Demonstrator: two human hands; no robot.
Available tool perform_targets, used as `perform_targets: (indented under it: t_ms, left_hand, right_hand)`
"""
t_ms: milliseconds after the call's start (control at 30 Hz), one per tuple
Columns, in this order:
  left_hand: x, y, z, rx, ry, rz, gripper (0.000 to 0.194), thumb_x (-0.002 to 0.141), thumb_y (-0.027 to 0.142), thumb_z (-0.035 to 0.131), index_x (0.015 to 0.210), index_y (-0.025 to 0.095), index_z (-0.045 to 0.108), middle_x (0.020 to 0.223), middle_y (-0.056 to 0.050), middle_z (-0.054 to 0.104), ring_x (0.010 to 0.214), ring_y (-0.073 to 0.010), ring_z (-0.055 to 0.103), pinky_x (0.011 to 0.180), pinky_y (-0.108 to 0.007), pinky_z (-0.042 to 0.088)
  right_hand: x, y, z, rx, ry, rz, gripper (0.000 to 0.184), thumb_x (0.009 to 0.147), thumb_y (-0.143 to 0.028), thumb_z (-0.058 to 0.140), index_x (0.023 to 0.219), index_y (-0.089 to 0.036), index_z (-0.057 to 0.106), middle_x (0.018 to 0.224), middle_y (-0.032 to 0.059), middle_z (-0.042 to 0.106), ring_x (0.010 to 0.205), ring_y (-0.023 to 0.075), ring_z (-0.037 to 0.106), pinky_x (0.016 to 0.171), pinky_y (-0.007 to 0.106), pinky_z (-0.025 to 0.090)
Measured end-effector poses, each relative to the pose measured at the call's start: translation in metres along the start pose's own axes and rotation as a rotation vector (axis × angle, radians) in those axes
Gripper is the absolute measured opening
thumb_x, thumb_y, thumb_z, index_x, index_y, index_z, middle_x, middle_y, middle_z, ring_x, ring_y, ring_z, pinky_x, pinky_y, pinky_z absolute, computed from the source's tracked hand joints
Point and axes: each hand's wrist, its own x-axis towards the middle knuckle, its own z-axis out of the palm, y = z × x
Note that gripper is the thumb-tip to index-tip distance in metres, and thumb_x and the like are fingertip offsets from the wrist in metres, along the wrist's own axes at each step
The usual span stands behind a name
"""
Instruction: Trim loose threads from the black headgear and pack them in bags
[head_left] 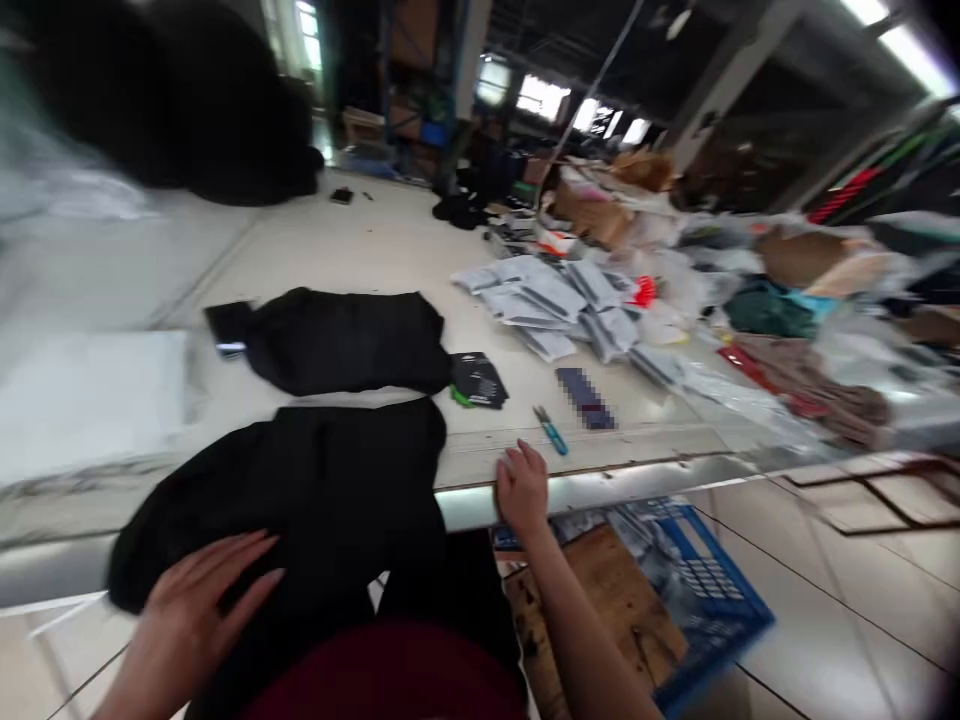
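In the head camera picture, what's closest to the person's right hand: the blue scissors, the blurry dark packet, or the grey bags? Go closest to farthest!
From the right hand:
1. Blue-handled snips: on the table, just past the hand.
2. Blurry dark packet: farther along the table, beyond the snips.
3. Grey plastic bags: piled farthest back on the table.

Cool overhead tube lights [892, 45] and bright windows [544, 97] beyond the counter [360, 240] lit the scene evenly, leaving only faint shadows. Glare ran along the counter's metal edge [585, 495]. Past its far left corner, a dark shape [172, 100] smeared into motion blur, and the wide lens bent straight lines toward the dimmed frame corners.
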Motion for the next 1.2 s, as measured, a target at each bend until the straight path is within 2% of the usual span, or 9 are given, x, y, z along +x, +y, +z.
perform_targets:
  t_ms: [67,200,400,500,667,833,933,1033,1200]
  left_hand:
    - [-0.009,0.006,-0.010,0.078,-0.064,0.003,0.053,0.078,0.057,0.056,0.120,0.023,0.057,0.120,-0.009,0.061,0.111,-0.0281,0.055,0.097,-0.042,0.041]
    - [-0.007,0.020,-0.006,0.171,-0.177,0.057,0.080,0.072,0.058,0.061,0.139,0.021,0.037,0.139,-0.012,0.044,0.125,-0.0336,0.041,0.107,-0.051,0.026]
    - [-0.011,0.023,0.007,0.287,-0.169,0.034,0.069,0.076,0.017,0.049,0.142,0.020,0.031,0.145,-0.008,0.036,0.132,-0.0293,0.033,0.109,-0.048,0.020]
    - [-0.012,0.023,0.007,0.298,-0.164,0.027,0.070,0.074,0.009,0.043,0.141,0.021,0.033,0.145,-0.006,0.036,0.132,-0.0270,0.034,0.110,-0.046,0.021]
    - [-0.008,0.016,0.001,0.286,-0.195,0.035,0.069,0.074,0.011,0.043,0.141,0.023,0.035,0.145,-0.006,0.036,0.131,-0.0274,0.035,0.109,-0.046,0.023]
    - [-0.001,0.004,-0.010,0.287,-0.250,0.075,0.064,0.081,0.022,0.046,0.143,0.024,0.029,0.146,-0.005,0.035,0.133,-0.0263,0.033,0.109,-0.046,0.024]
    - [0.000,0.004,-0.015,0.280,-0.276,0.074,0.064,0.083,0.019,0.042,0.144,0.026,0.025,0.147,-0.004,0.032,0.134,-0.0239,0.031,0.110,-0.044,0.023]
    - [-0.001,0.005,-0.015,0.276,-0.272,0.068,0.065,0.082,0.017,0.041,0.144,0.027,0.024,0.148,-0.003,0.030,0.135,-0.0231,0.029,0.111,-0.044,0.021]
    - [-0.002,0.006,-0.015,0.253,-0.261,0.065,0.065,0.081,0.016,0.044,0.142,0.033,0.029,0.148,-0.002,0.030,0.135,-0.0248,0.030,0.110,-0.045,0.023]
  right_hand:
    - [-0.009,-0.005,-0.001,0.051,-0.022,-0.050,0.022,0.086,-0.028,0.045,0.093,-0.016,0.062,0.108,0.0136,0.062,0.104,0.0244,0.052,0.093,0.044,0.038]
    - [-0.016,-0.012,-0.007,0.046,-0.023,-0.085,0.022,0.086,-0.029,0.046,0.090,-0.016,0.063,0.101,0.0125,0.065,0.099,0.0244,0.054,0.090,0.042,0.039]
    - [-0.014,-0.013,-0.009,0.012,-0.006,-0.102,0.023,0.086,-0.030,0.046,0.089,-0.015,0.063,0.102,0.0119,0.066,0.098,0.0245,0.054,0.089,0.039,0.039]
    - [-0.014,-0.009,-0.009,0.021,-0.005,-0.098,0.024,0.086,-0.031,0.045,0.089,-0.015,0.063,0.102,0.0126,0.066,0.099,0.0250,0.054,0.089,0.040,0.038]
    - [-0.014,-0.018,-0.004,0.063,-0.015,-0.071,0.029,0.085,-0.035,0.044,0.092,-0.013,0.062,0.100,0.0143,0.066,0.097,0.0258,0.055,0.088,0.041,0.040]
    - [-0.023,-0.073,0.001,0.265,-0.248,-0.218,0.033,0.084,-0.036,0.050,0.109,-0.017,0.058,0.107,0.0089,0.065,0.101,0.0218,0.056,0.097,0.040,0.035]
    - [-0.021,-0.094,0.002,0.330,-0.319,-0.183,0.028,0.088,-0.033,0.044,0.105,-0.019,0.061,0.105,0.0075,0.066,0.102,0.0218,0.057,0.098,0.043,0.033]
    - [-0.006,-0.092,0.006,0.325,-0.288,-0.114,0.032,0.089,-0.036,0.039,0.098,-0.017,0.063,0.096,0.0089,0.067,0.092,0.0214,0.059,0.086,0.038,0.042]
    - [0.021,-0.086,0.021,0.298,-0.263,-0.026,0.040,0.084,-0.043,0.047,0.111,-0.016,0.058,0.096,0.0095,0.066,0.081,0.0210,0.060,0.072,0.034,0.046]
